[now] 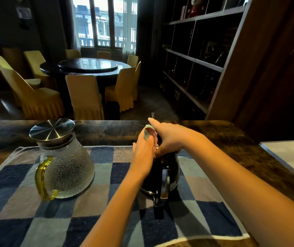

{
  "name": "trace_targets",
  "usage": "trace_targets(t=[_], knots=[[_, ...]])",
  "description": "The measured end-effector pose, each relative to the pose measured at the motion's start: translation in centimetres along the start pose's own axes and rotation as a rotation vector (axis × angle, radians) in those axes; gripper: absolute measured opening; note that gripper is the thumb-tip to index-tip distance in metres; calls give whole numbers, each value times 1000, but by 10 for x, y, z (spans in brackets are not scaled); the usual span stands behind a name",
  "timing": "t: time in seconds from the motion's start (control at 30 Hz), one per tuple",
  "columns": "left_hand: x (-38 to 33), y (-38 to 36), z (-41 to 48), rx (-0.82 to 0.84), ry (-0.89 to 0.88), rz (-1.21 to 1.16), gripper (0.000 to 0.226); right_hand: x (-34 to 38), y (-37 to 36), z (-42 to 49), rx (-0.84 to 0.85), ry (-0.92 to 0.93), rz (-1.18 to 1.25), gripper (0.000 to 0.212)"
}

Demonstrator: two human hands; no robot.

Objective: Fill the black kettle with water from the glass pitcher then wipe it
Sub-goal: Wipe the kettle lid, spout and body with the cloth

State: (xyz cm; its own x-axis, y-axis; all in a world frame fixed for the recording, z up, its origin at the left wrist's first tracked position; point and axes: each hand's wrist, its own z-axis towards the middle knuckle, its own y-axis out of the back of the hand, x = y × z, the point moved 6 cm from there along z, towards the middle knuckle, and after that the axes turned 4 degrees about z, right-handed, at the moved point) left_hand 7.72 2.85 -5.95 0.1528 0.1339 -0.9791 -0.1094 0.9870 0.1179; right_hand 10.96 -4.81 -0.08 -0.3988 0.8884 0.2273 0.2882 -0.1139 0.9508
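The black kettle stands upright on a checked blue towel, its handle turned toward me. My left hand presses a small pink and green cloth against the kettle's upper left side. My right hand rests on the kettle's top and hides its lid. A thin clear rim shows just past my right fingertips. The glass pitcher, textured with a yellow handle and a steel lid, stands to the left on the towel, apart from both hands.
The towel lies on a dark marbled counter. A pale board or tray edge sits at the right. Beyond the counter are a round dining table with yellow covered chairs and a dark shelving unit.
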Motion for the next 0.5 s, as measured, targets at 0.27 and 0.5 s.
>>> trace_targets(t=[0.27,0.5], knots=[[52,21,16,36,442,6,54,3,2,-2,23,1,-8,118],[91,33,-20,-32,459,102,34,5,1,-3,-15,-24,-49,86]])
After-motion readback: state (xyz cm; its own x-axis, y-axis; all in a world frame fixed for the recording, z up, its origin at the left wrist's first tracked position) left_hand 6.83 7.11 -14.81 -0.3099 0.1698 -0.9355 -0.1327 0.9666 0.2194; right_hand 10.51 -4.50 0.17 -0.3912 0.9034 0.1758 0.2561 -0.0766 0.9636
